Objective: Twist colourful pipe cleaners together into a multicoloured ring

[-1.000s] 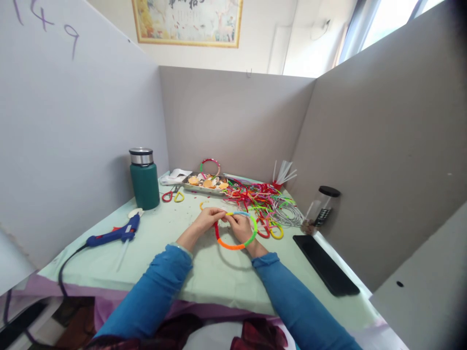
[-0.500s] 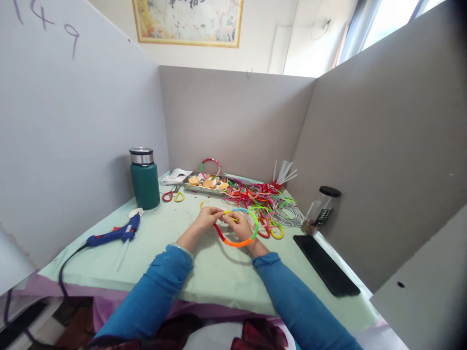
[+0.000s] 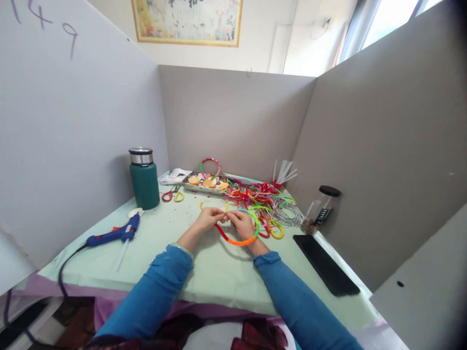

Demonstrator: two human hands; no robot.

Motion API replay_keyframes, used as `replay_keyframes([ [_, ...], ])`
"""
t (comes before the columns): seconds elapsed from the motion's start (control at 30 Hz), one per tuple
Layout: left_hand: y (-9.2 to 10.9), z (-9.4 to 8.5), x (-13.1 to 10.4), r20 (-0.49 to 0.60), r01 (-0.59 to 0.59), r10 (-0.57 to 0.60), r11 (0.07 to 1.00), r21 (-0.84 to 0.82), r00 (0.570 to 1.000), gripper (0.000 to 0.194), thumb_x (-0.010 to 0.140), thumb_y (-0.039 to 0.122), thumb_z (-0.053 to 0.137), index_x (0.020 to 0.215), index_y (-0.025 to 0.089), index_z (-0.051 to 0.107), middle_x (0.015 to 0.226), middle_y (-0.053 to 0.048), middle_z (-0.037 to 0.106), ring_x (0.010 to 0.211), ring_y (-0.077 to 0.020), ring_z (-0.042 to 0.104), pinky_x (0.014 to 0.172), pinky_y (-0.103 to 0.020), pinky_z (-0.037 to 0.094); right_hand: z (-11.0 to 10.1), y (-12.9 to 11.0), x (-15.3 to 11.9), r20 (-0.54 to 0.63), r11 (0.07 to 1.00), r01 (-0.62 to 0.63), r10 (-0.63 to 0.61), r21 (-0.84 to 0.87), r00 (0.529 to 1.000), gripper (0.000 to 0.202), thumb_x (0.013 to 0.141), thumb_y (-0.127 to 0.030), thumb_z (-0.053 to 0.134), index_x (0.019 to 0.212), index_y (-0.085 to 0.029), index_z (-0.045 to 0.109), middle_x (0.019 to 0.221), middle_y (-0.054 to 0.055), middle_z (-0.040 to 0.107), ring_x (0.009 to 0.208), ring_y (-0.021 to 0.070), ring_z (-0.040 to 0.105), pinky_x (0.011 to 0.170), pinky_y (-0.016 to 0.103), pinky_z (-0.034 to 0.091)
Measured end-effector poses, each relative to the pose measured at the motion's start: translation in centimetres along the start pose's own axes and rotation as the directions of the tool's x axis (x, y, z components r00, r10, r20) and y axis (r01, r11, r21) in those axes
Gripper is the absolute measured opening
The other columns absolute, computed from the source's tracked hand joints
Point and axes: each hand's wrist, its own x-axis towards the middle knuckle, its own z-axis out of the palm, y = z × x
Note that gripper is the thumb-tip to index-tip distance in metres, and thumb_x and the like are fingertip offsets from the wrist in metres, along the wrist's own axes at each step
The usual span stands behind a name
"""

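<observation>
A hoop (image 3: pixel 241 242) wrapped in red, orange, green, blue and yellow fuzzy pipe cleaner hangs between my two hands over the table. The fingertips of my left hand (image 3: pixel 208 219) are pinched on the hoop near its red end. Close beside them, my right hand (image 3: pixel 241 224) is closed at the yellow part, its back and wrist behind the ring. A yellow pipe cleaner (image 3: pixel 228 206) sticks up just beyond the fingertips. The fingers hide exactly where it meets the hoop.
Behind my hands lie a pile of pipe cleaners (image 3: pixel 255 194), a tray of shells (image 3: pixel 207 183) and another hoop (image 3: pixel 210 160). A glue gun (image 3: pixel 116 233), green bottle (image 3: pixel 144 182) and scissors (image 3: pixel 168 196) are left. A black phone-like slab (image 3: pixel 324 265) and a lidded jar (image 3: pixel 324 206) are right.
The yellow pipe cleaner's end has swung from in front of my right fingers to upright beyond them. The hoop has shifted slightly right and up; my right fingers have come closer to my left.
</observation>
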Motion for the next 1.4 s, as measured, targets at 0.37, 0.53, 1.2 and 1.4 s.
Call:
replay_keyframes([
  [0.37,0.7,0.0,-0.4,-0.146,0.016,0.012,0.983,0.185,0.989,0.026,0.065,0.038,0.059,0.069,0.012,0.06,0.059,-0.004,0.063,0.049,-0.0095,0.05,0.047,-0.02,0.035,0.4,0.7,0.2,-0.039,0.99,0.104,-0.108,-0.095,0.993,0.022,0.076,-0.034,0.05,0.078,-0.017,0.064,0.069,0.002,0.06,0.062,0.0133,0.051,0.057,0.024,0.04],
  [0.53,1.3,-0.2,-0.6,-0.156,0.159,-0.164,0.986,-0.047,0.974,0.026,0.061,0.036,0.063,0.069,0.012,0.058,0.054,-0.001,0.06,0.035,-0.0039,0.035,0.037,-0.019,0.024,0.1,0.9,0.3,-0.041,0.992,0.092,-0.096,-0.089,0.995,0.018,0.074,-0.032,0.051,0.075,-0.016,0.06,0.072,0.003,0.059,0.066,0.0139,0.051,0.057,0.024,0.04],
  [1.2,1.6,-0.3,-1.3,0.172,0.097,-0.064,0.976,-0.192,0.983,0.021,0.065,0.031,0.06,0.064,0.01,0.059,0.052,-0.002,0.055,0.035,-0.0029,0.032,0.037,-0.021,0.019,0.2,1.2,0.1,-0.11,0.939,0.173,-0.213,-0.298,0.971,0.019,0.075,-0.03,0.053,0.063,-0.017,0.06,0.065,0.002,0.054,0.062,0.0141,0.047,0.058,0.025,0.037],
  [1.4,1.0,0.1,-0.6,0.04,0.072,-0.069,0.994,-0.08,0.997,0.031,0.065,0.041,0.062,0.073,0.012,0.057,0.059,-0.003,0.06,0.038,-0.005,0.038,0.038,-0.019,0.026,0.2,0.5,-0.2,-0.106,0.933,0.156,-0.199,-0.324,0.974,0.021,0.076,-0.028,0.05,0.061,-0.016,0.06,0.063,0.002,0.056,0.061,0.0141,0.048,0.055,0.025,0.036],
])
